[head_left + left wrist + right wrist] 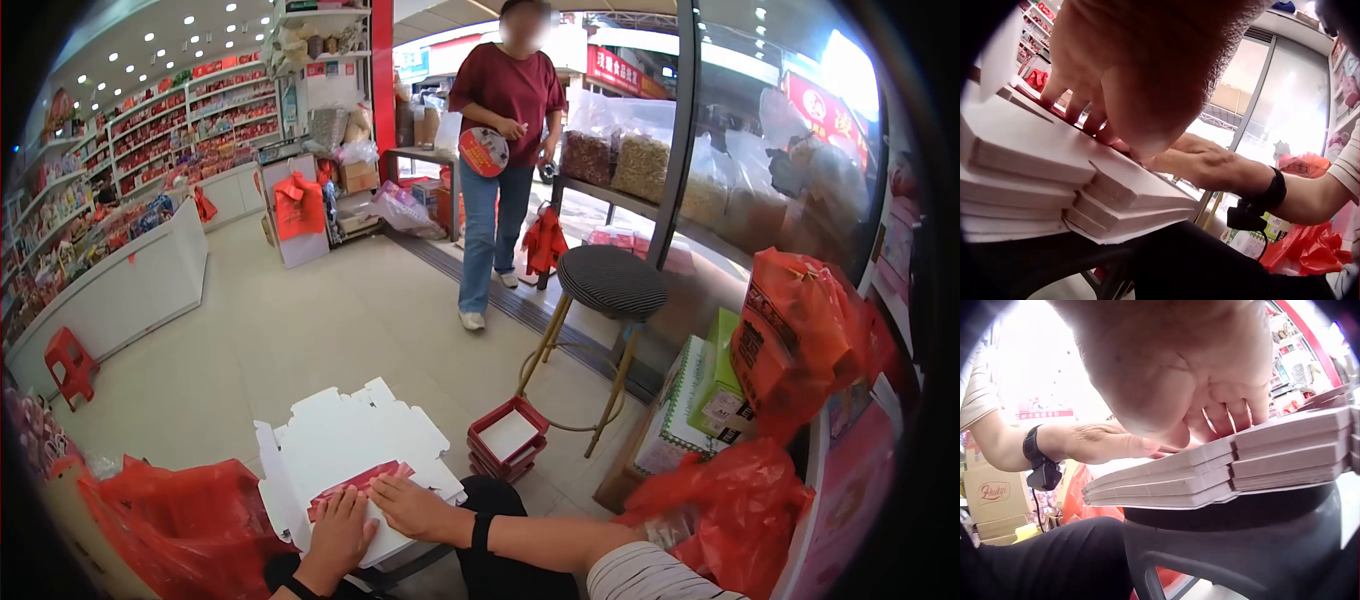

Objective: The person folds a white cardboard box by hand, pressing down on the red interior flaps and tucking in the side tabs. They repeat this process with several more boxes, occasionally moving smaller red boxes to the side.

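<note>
A stack of white die-cut cardboard sheets with notched edges lies in front of me, on a dark grey plastic stool seen in the right wrist view. Across the top sheet runs a narrow red and pink strip. My left hand rests on its near side with fingers extended forward. Beside it my right hand presses on the strip's right part, fingers straight and pointing left. Both wrist views show the palms low over the stack, with the fingertips on the strip. The hands partly hide it.
Small dark red trays stand stacked on the floor to the right, near a round-topped stool. Red plastic bags lie at left and right, by boxes. A person holding a fan stands near the doorway.
</note>
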Available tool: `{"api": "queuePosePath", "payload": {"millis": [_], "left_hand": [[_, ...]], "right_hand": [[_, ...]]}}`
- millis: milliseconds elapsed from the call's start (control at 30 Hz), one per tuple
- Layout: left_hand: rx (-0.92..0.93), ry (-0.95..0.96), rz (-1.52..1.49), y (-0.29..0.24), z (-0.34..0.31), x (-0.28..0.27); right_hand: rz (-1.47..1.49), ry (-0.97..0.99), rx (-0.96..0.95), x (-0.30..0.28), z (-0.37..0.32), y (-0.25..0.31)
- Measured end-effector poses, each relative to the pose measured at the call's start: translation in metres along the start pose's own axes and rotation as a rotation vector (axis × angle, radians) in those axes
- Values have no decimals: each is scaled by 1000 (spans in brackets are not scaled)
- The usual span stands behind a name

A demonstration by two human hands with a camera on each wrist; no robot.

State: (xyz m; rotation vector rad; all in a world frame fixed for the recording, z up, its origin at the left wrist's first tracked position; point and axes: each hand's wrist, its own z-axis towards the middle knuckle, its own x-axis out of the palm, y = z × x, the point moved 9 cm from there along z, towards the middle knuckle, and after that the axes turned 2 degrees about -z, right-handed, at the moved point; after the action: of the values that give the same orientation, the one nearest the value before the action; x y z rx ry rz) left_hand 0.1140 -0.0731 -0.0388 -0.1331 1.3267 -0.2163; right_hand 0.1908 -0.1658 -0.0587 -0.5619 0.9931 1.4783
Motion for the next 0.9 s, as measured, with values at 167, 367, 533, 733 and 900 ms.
{"api": "queuePosePath", "payload": {"millis": [167,367,533,733,900], "left_hand": [[55,-90,190,-4,-13,-3],[69,-214,159,17,-43,-10],[-224,119,91,46,-22,-5],[-157,7,118,24,47,-17],[-276,208,-76,45,60,-3]], "right_hand": [[-48,26,12,-14,-9,-18],[-129,38,76,-30,-27,-53],[-123,38,126,-37,-21,-47],[-52,-14,127,-38,-26,-51],[-67,49,252,-54,-35,-86]]}}
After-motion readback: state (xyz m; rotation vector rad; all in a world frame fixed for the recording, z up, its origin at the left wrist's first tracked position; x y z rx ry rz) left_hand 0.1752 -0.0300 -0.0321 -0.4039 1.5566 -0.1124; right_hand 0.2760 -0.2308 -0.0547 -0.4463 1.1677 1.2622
